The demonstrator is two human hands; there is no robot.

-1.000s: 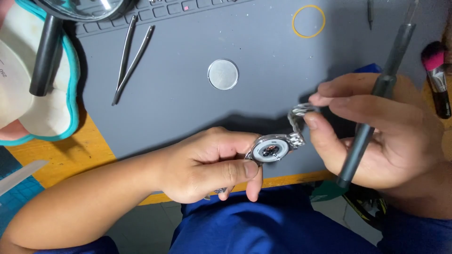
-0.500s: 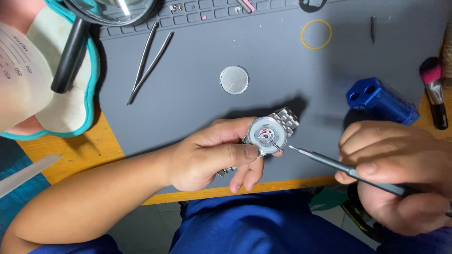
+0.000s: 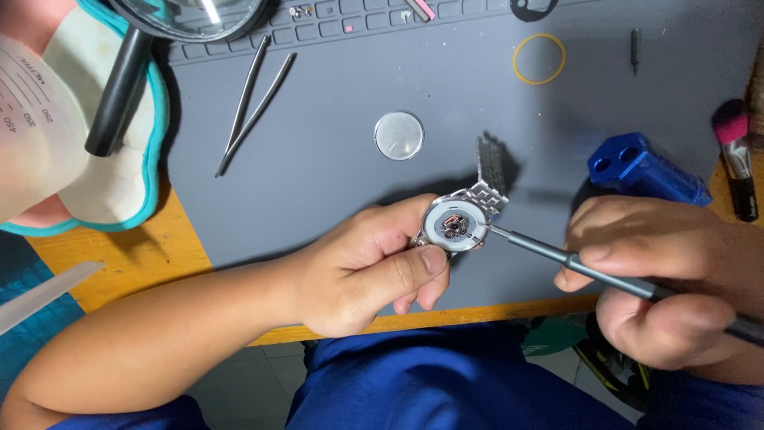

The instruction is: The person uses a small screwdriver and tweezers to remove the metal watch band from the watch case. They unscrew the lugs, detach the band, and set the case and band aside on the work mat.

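Note:
My left hand (image 3: 362, 267) grips a silver wristwatch (image 3: 455, 223) by its case, back side up with the cover off, so the movement shows. Its metal bracelet (image 3: 492, 171) stands up behind the case. My right hand (image 3: 664, 283) holds a thin dark screwdriver (image 3: 573, 260) like a pen. The tip touches the right edge of the open case. A round silver case back (image 3: 399, 135) lies on the grey mat (image 3: 334, 143) just beyond the watch.
Tweezers (image 3: 255, 99) lie at the mat's upper left beside a black-handled magnifier (image 3: 119, 87) resting on a white and teal pad. A yellow ring (image 3: 539, 59), a blue metal tool block (image 3: 646, 171), a pink-tipped brush (image 3: 736, 155) and a small bit (image 3: 634, 44) sit to the right.
My right hand let go of the bracelet, drew back to the right and brought the screwdriver tip to the case edge. The bracelet now stands upright behind the watch.

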